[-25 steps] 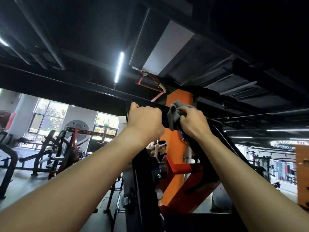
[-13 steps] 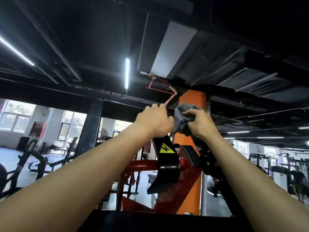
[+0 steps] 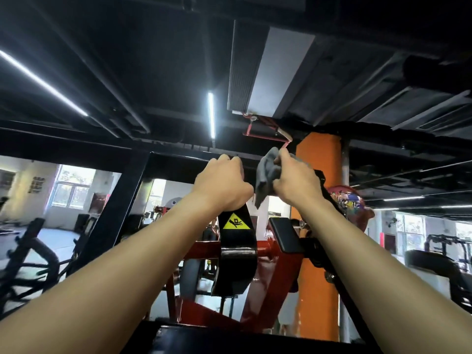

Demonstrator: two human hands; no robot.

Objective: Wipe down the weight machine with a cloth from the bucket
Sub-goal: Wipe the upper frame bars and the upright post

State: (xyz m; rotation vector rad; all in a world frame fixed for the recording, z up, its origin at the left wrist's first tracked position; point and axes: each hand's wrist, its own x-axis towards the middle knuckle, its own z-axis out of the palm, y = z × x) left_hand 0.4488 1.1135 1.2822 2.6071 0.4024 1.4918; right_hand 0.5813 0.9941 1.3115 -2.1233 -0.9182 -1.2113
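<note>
— Why clamp the left hand [image 3: 222, 185] on the black arm [image 3: 237, 254] of the weight machine [image 3: 201, 316]?
— Likely to steady it; curled over the top end, just above the yellow warning sticker [image 3: 235, 222].
— And the right hand [image 3: 296, 180]?
— Bunched round the grey cloth [image 3: 265, 172], just right of the left; held high, seemingly to rub the upper frame.
— Counted?
— Two hands; one cloth; one sticker; no bucket in view.

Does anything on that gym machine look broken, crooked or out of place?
Nothing stands out. The left hand grips the top of the black lever bearing a yellow warning sticker; the right hand holds a bunched grey cloth beside it. No damage or spill shows.
</note>
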